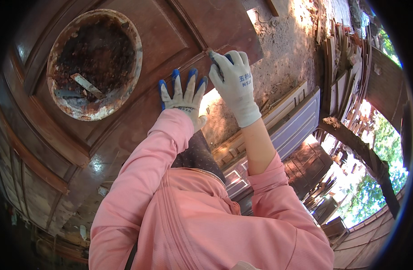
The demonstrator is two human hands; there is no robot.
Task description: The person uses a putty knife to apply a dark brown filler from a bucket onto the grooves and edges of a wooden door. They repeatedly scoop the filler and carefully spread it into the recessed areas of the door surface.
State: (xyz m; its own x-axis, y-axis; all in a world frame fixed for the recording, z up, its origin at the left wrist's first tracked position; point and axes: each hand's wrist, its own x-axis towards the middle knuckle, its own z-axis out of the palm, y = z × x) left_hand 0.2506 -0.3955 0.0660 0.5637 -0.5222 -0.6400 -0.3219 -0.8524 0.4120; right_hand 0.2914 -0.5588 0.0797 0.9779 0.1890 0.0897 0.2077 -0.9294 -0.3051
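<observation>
One gloved left hand (pixel 184 93) lay spread at the brown door's (pixel 159 33) near edge; the right hand (pixel 234 81) curled over moulding (pixel 193 59) towards the near right corner, whatever it pinched impossible to tell. Door surface separated them from a crusted pan (pixel 138 58); ground (pixel 283 51) stretched past the right edge.

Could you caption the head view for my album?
Gloved left hand spread on a brown wooden panel, right hand near its edge, stained pan nearby.
</observation>
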